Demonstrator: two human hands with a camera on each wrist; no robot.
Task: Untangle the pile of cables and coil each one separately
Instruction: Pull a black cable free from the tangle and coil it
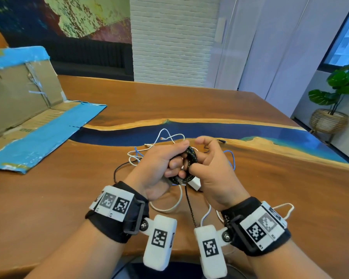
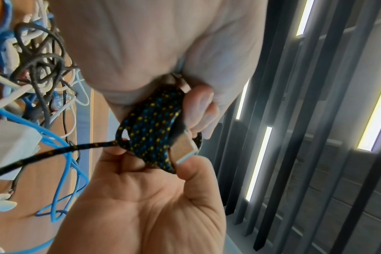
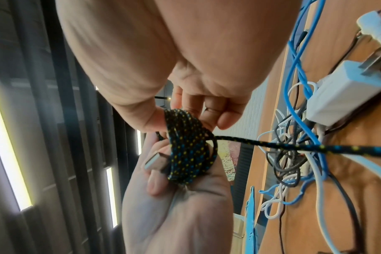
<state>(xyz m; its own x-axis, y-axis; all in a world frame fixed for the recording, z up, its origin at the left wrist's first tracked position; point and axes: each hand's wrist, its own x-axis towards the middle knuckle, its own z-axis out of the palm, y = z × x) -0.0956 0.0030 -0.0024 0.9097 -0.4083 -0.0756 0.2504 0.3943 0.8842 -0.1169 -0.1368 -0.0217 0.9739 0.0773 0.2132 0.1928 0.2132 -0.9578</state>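
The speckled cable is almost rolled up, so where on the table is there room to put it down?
Bare wood lies left of the cable pile, between the left hand and the cardboard. More bare table lies beyond the blue strip. Under and around both hands it is crowded with loose cables and a white charger.

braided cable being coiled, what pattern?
Black braid flecked with yellow and blue. Clearest in the left wrist view.
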